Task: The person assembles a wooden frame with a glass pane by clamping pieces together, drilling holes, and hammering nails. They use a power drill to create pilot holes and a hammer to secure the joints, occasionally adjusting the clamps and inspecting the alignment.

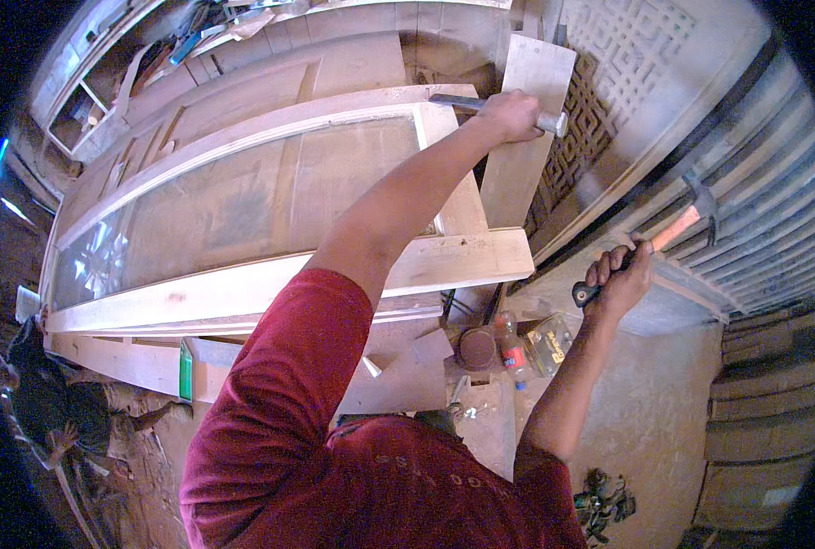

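My left hand is closed around a chisel. The chisel's dark blade points left over the far right corner of a pale wooden frame, and its butt end sticks out to the right of my fist. Lower and to the right, my right hand grips the dark handle of a claw hammer. Its head is raised, well apart from the chisel. A glass panel fills the frame, partly hidden by my left arm. Beyond the chisel a pale board stands against the frame's end.
A shelf with clutter runs along the far left. Below the frame are a bottle, a round brown container and a yellow-black box. Corrugated sheeting rises at right. Another person is at the lower left.
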Demonstrator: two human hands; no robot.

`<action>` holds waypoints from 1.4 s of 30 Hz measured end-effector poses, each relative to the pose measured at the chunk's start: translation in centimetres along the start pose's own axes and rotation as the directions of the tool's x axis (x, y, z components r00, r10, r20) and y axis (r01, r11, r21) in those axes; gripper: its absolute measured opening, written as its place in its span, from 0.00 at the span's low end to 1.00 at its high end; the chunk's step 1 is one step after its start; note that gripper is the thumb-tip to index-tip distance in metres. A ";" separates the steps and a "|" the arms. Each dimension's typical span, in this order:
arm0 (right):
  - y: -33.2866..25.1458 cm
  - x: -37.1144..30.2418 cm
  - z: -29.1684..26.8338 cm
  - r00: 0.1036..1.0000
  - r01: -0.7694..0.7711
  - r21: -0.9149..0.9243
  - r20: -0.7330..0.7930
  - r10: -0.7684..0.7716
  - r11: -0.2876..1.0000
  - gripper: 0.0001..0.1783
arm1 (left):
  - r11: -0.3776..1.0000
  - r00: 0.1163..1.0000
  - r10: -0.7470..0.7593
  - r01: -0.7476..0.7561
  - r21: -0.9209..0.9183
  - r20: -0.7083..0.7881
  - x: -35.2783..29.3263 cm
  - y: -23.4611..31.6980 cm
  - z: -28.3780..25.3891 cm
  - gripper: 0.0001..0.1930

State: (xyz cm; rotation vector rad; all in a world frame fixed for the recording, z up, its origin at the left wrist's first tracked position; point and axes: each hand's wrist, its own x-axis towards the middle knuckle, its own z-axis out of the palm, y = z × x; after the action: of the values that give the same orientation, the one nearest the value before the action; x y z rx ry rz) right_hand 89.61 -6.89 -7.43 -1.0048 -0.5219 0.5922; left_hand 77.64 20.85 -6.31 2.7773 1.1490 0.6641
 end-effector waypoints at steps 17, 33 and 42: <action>10.6 5.1 -0.4 0.714 0.699 -0.512 0.543 -0.442 0.500 0.18 | 1.000 1.000 0.010 -0.010 0.030 -0.002 1.0 -0.9 0.8 0.20; 9.5 5.1 -0.4 0.900 0.397 -0.551 0.388 -0.196 0.734 0.21 | 0.997 0.997 0.070 -0.070 0.018 0.020 0.1 -1.8 -1.1 0.22; 11.1 6.4 -0.9 0.941 0.250 -0.471 0.323 -0.098 0.846 0.16 | 0.998 0.996 0.061 -0.063 0.027 0.058 1.1 -3.0 0.8 0.21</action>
State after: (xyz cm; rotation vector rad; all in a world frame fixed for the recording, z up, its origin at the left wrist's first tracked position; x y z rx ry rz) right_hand 92.49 1.41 -16.85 -1.3584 -1.0598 0.4422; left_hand 76.68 23.86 -7.29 2.8465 1.0746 0.5737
